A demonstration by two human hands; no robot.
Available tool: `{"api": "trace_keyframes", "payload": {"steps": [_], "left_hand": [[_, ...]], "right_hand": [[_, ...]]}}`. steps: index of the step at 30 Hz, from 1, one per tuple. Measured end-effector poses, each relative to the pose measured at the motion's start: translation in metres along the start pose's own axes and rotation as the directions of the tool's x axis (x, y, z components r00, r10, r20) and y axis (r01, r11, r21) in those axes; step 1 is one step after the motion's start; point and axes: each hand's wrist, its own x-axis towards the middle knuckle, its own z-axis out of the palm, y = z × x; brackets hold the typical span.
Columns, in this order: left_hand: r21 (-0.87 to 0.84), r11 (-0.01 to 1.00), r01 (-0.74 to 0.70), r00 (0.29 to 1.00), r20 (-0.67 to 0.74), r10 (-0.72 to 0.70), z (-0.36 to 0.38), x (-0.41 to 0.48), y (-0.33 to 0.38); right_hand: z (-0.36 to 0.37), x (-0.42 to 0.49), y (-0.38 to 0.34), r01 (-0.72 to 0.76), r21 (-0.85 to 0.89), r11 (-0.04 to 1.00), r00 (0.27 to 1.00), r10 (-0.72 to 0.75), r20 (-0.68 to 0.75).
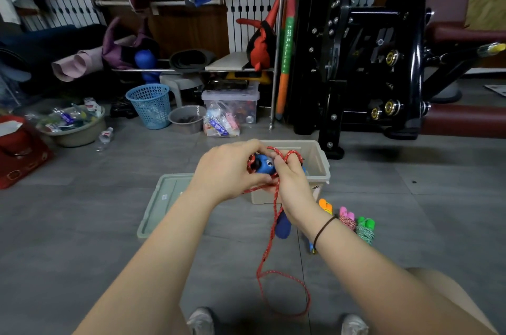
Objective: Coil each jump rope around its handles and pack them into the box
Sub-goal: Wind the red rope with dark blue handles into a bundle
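My left hand (230, 170) grips a blue jump-rope handle (265, 164) in front of the beige box (319, 167). My right hand (291, 184) pinches the red rope (273, 225), which loops over its fingers and round the handle. The rest of the rope hangs down and lies in a loop on the floor (284, 293). A second blue handle (282, 225) dangles below my right wrist. Coiled ropes with orange (325, 206), pink (347, 217) and green (365, 228) handles lie on the floor right of the box.
The box's pale green lid (158, 206) lies on the floor at its left. A black exercise machine (369, 60) stands behind on the right. A blue basket (150, 104), basins, a bottle and a clear bin crowd the back. My shoes (201, 321) show at the bottom.
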Motion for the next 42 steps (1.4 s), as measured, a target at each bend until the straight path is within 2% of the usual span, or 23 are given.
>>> {"api": "trace_keyframes", "payload": {"steps": [2, 5, 6, 8, 11, 13, 16, 18, 20, 23, 25, 28, 30, 32, 34, 37, 40, 42], "left_hand": [[-0.099, 0.994, 0.043, 0.997, -0.061, -0.049, -0.001, 0.000, 0.000], [-0.344, 0.935, 0.089, 0.983, -0.118, -0.137, -0.007, -0.001, -0.007], [-0.460, 0.882, 0.097, 0.976, -0.129, -0.175, -0.009, 0.000, -0.013], [-0.699, 0.711, 0.081, 0.964, -0.125, -0.233, -0.014, 0.000, -0.025], [-0.883, 0.470, 0.016, 0.943, -0.143, -0.301, -0.022, -0.001, -0.040], [-0.937, 0.350, -0.004, 0.904, -0.153, -0.399, -0.027, -0.003, -0.046], [-0.985, 0.173, -0.023, 0.857, -0.109, -0.503, -0.028, -0.004, -0.055], [-0.997, 0.075, -0.016, 0.848, -0.053, -0.527, -0.026, -0.004, -0.058], [-0.999, -0.020, -0.027, 0.844, -0.012, -0.536, -0.023, -0.004, -0.057], [-0.990, -0.124, -0.065, 0.853, 0.010, -0.523, -0.020, -0.001, -0.052], [-0.980, -0.183, -0.081, 0.861, 0.023, -0.509, -0.015, 0.001, -0.049], [-0.931, -0.334, -0.145, 0.878, 0.035, -0.478, -0.009, 0.004, -0.047], [-0.900, -0.412, -0.143, 0.892, 0.063, -0.447, -0.007, 0.006, -0.044], [-0.923, -0.383, -0.046, 0.892, 0.134, -0.431, -0.005, 0.007, -0.037], [-0.937, -0.335, 0.095, 0.877, 0.239, -0.417, 0.000, 0.008, -0.026], [-0.900, -0.323, 0.292, 0.852, 0.398, -0.340, 0.008, 0.010, -0.004], [-0.891, -0.157, 0.427, 0.849, 0.454, -0.269, 0.019, 0.011, 0.017], [-0.884, -0.112, 0.455, 0.855, 0.468, -0.222, 0.025, 0.008, 0.032]], "right_hand": [[-0.003, -0.001, -0.007, -0.069, 0.014, 0.998, 0.997, 0.069, -0.020], [-0.015, 0.002, -0.021, -0.206, -0.070, 0.976, 0.978, 0.203, -0.046], [-0.020, 0.003, -0.025, -0.274, -0.077, 0.959, 0.961, 0.269, -0.067], [-0.032, 0.009, -0.029, -0.427, -0.098, 0.899, 0.902, 0.417, -0.110], [-0.048, 0.019, -0.028, -0.539, -0.219, 0.813, 0.842, 0.521, -0.139], [-0.053, 0.021, -0.029, -0.502, -0.426, 0.752, 0.858, 0.496, -0.135], [-0.056, 0.020, -0.035, -0.242, -0.830, 0.503, 0.920, 0.390, -0.033], [-0.055, 0.018, -0.036, -0.092, -0.931, 0.352, 0.941, 0.337, 0.034], [-0.055, 0.015, -0.037, -0.030, -0.933, 0.360, 0.962, 0.264, 0.071], [-0.054, 0.011, -0.040, 0.076, -0.873, 0.481, 0.988, 0.083, 0.132], [-0.050, 0.011, -0.044, 0.112, -0.760, 0.640, 0.991, -0.012, 0.137], [-0.043, 0.009, -0.051, 0.038, -0.407, 0.913, 0.996, 0.000, 0.094], [-0.040, 0.008, -0.056, -0.046, -0.074, 0.996, 0.993, 0.054, 0.104], [-0.039, 0.007, -0.060, -0.105, 0.202, 0.974, 0.986, 0.077, 0.145], [-0.037, 0.007, -0.063, -0.131, 0.356, 0.925, 0.986, 0.086, 0.140], [-0.035, 0.009, -0.066, -0.127, 0.463, 0.877, 0.992, 0.104, 0.075], [-0.035, 0.011, -0.066, -0.132, 0.552, 0.823, 0.990, 0.137, 0.033], [-0.035, 0.012, -0.066, -0.138, 0.588, 0.797, 0.986, 0.165, 0.007]]}}
